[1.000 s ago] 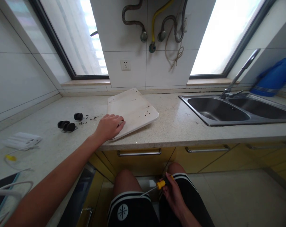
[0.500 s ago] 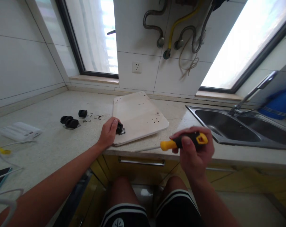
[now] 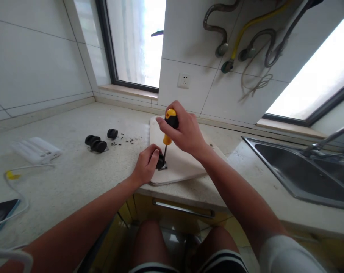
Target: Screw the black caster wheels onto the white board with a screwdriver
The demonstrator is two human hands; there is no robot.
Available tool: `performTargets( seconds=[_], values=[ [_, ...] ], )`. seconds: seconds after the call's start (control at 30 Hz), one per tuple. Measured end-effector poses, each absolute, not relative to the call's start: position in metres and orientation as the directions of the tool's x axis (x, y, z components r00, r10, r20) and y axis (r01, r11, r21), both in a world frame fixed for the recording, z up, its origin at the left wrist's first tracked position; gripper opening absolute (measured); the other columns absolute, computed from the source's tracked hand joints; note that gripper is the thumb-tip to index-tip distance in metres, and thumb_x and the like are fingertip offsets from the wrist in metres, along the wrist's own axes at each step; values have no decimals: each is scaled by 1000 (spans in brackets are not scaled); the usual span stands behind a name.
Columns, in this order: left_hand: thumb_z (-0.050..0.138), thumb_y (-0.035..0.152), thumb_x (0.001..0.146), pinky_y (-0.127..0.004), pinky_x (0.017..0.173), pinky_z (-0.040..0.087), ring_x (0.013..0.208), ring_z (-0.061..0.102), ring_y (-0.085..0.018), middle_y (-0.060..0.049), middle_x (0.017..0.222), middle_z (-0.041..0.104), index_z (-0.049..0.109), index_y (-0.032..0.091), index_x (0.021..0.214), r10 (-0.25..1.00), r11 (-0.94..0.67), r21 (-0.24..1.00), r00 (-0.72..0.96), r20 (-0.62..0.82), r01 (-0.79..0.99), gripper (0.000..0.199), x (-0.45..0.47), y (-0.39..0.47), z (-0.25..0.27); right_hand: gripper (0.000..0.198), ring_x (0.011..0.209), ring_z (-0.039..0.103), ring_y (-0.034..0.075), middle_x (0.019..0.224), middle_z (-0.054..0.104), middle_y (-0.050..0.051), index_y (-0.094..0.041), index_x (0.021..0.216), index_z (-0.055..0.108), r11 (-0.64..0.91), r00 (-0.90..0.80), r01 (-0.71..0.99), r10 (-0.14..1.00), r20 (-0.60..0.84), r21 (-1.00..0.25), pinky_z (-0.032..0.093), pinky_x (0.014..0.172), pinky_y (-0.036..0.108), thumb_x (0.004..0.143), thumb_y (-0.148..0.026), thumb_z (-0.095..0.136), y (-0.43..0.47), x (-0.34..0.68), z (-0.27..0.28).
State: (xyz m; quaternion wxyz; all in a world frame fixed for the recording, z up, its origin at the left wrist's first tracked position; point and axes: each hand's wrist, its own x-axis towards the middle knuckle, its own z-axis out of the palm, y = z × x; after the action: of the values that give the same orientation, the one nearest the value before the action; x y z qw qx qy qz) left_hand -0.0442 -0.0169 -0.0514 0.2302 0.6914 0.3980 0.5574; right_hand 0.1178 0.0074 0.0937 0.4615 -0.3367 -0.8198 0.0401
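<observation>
Caster wheel, small and black, sits on the near left corner of the white board, and the left hand curls around it, fingers pressed against its side, seemingly to pin it while the tool works. Directly above the caster, the right hand is wrapped tight round the yellow-and-black screwdriver, held nearly upright so the shaft drops to the wheel's mounting plate. That corner of the board lies at the counter front edge, just above the drawer handle, leaving little margin toward the person. Left of the caster, well apart, three more wheels and scattered screws lie on open counter; farther left rests a white power strip. Right of the caster, beyond bare counter, is the sink.
</observation>
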Motion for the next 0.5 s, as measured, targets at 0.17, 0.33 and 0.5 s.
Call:
performTargets(
  seconds=[0.17,0.33,0.5],
  values=[
    [43,37,111,-38,76,52,79,66,-22,-4,84,70,66,22,93,801,-590,755,90,592,287,33,-44,-15,-50,25,64,43,11,76,52,-8,-27,97,52,802,-366,488,547,753,-346,37,68,30,100,-47,66,19,118,91],
    [40,38,114,-40,81,52,87,67,-23,-7,91,70,71,20,92,790,-611,746,137,598,266,42,-45,-12,-51,24,68,48,11,79,56,-6,-26,97,54,813,-344,461,535,772,-357,39,69,29,99,-46,68,25,121,91],
    [39,41,116,-40,78,52,84,66,-23,-8,91,68,72,20,90,813,-581,774,146,563,250,46,-44,-11,-52,23,70,50,12,81,58,-5,-26,100,55,815,-367,447,544,755,-369,39,69,30,99,-45,68,25,120,89]
  ],
)
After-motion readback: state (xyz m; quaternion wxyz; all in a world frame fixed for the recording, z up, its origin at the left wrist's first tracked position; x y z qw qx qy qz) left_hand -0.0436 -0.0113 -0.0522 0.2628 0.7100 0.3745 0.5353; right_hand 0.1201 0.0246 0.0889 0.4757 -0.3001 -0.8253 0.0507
